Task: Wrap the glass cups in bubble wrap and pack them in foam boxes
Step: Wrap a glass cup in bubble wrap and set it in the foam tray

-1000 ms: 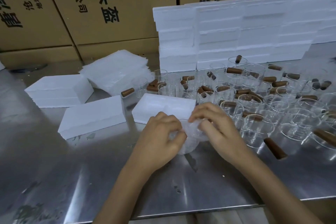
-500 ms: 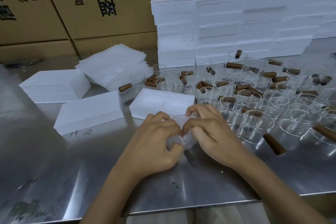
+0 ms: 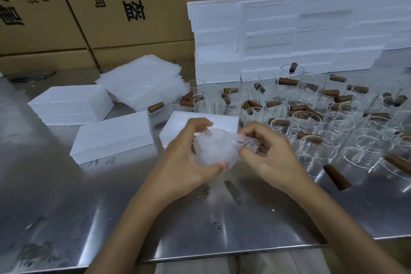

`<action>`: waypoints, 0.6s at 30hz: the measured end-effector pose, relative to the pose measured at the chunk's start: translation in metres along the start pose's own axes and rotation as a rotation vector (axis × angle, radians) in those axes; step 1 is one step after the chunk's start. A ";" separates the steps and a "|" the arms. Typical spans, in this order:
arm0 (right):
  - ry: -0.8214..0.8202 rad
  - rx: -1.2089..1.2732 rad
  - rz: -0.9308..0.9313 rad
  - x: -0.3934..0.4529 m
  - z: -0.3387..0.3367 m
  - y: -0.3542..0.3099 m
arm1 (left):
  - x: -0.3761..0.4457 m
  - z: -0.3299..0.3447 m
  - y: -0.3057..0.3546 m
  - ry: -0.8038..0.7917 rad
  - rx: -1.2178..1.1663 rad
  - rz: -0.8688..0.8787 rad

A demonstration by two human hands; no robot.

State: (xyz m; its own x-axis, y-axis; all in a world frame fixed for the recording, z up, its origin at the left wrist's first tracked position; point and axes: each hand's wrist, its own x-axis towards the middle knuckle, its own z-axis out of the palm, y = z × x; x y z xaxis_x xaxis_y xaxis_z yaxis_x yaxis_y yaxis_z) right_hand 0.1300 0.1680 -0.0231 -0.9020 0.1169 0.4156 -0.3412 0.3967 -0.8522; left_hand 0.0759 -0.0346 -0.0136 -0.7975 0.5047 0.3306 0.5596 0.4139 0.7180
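cupping the bubble-wrapped cup (image 3: 213, 151) loosely, the left hand (image 3: 189, 162) held it while the right hand (image 3: 271, 158) pinched the wrap's end.

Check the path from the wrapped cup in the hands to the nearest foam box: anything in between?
Nothing visible. Left hand and right hand hold the wrapped cup just in front of the nearest foam box, with no object between. The box looks closed, so its lid likely has to come off first. Loose glass cups sit off to the right.
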 end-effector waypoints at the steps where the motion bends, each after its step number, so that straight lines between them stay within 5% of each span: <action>1: 0.001 0.038 -0.016 0.006 0.000 -0.007 | 0.004 -0.009 0.001 0.039 -0.034 0.001; 6: 0.036 0.110 -0.045 0.053 0.013 -0.030 | 0.041 -0.048 0.003 0.160 -0.093 0.038; 12: 0.019 -0.011 0.053 0.087 0.045 -0.007 | 0.073 -0.059 -0.039 0.084 -0.226 -0.108; 18: -0.021 -0.100 0.110 0.087 0.055 0.022 | 0.074 -0.047 -0.075 0.027 -0.120 -0.182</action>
State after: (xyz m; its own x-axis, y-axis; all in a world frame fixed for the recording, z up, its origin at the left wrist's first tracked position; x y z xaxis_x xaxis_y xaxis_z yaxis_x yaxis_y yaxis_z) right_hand 0.0300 0.1365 -0.0230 -0.9381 0.1465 0.3139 -0.2128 0.4716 -0.8558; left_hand -0.0356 -0.0633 -0.0142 -0.8895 0.4087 0.2045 0.3767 0.4024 0.8344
